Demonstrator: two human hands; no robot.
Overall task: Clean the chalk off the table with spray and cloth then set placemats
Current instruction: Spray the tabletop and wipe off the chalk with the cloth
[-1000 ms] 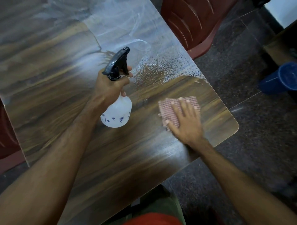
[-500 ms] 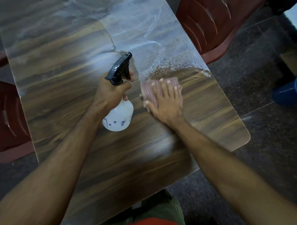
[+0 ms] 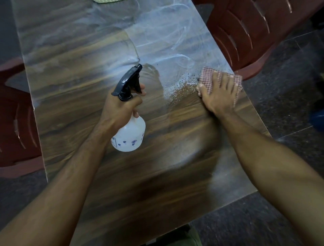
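My left hand (image 3: 121,107) grips the neck of a white spray bottle (image 3: 129,135) with a black trigger head, held above the middle of the wood-grain table (image 3: 73,98). My right hand (image 3: 219,93) presses flat on a red-and-white checked cloth (image 3: 208,77) near the table's right edge. White chalk smears (image 3: 168,40) cover the far half of the table. A patch of spray droplets (image 3: 180,86) lies just left of the cloth. The near half of the table looks dark and wiped.
A red plastic chair (image 3: 249,33) stands beyond the table's right edge, and another red chair (image 3: 15,126) stands at the left. A woven edge, perhaps a placemat (image 3: 107,1), shows at the far top. Dark stone floor surrounds the table.
My right hand slid the cloth left into the sprayed patch, then out toward the table's right edge. The left hand kept the bottle in place.
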